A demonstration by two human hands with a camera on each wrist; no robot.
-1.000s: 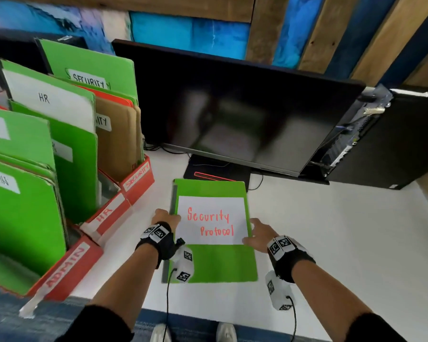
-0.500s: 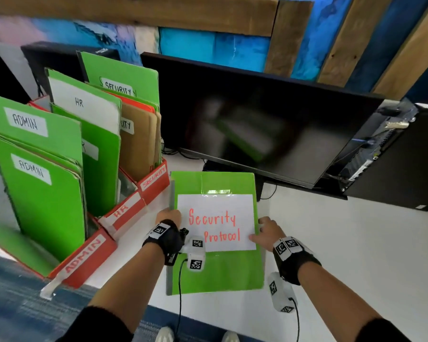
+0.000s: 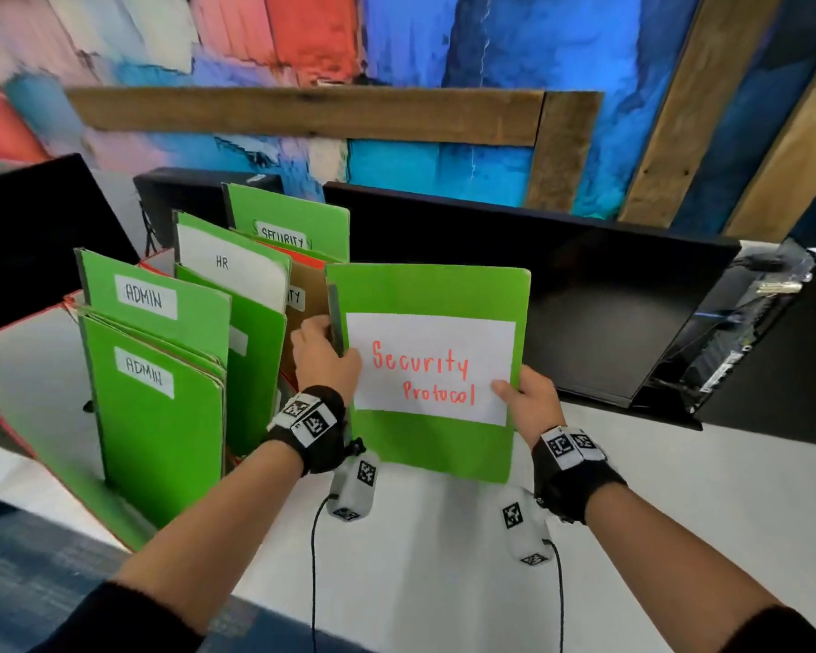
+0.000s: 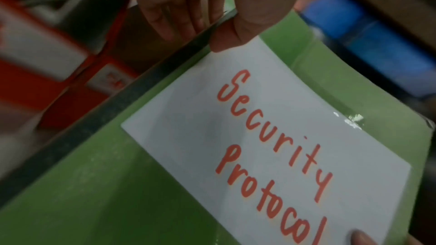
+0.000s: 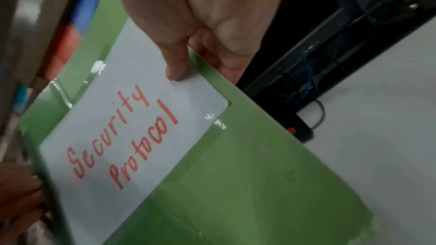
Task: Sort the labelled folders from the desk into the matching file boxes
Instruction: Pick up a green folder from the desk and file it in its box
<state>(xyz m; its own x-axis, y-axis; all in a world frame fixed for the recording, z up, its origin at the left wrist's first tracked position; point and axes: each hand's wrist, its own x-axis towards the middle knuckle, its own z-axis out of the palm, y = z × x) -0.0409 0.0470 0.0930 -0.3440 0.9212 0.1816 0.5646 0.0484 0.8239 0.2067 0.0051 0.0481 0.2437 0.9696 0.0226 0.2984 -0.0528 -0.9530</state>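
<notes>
A green folder (image 3: 427,440) with a white label reading "Security Protocol" is held upright above the white desk (image 3: 679,511). My left hand (image 3: 323,353) grips its left spine edge, thumb on the front, fingers behind (image 4: 174,16). My right hand (image 3: 526,405) pinches the right edge, thumb on the label (image 5: 175,66). The folder (image 4: 118,193) (image 5: 235,183) hangs just right of three red file boxes. The back box holds folders marked SECURITY (image 3: 283,228), the middle one HR (image 3: 232,271), the near one ADMIN (image 3: 152,369).
A black monitor (image 3: 561,304) stands behind the folder, with a black computer case (image 3: 773,360) at the right. A power strip (image 5: 297,128) lies under the monitor. Another dark screen (image 3: 34,228) is at the far left. Blue carpet shows below the desk edge.
The folder has been lifted off the desk and tilted upright, moving up and toward the file boxes. Both hands went from resting at its edges to gripping them.
</notes>
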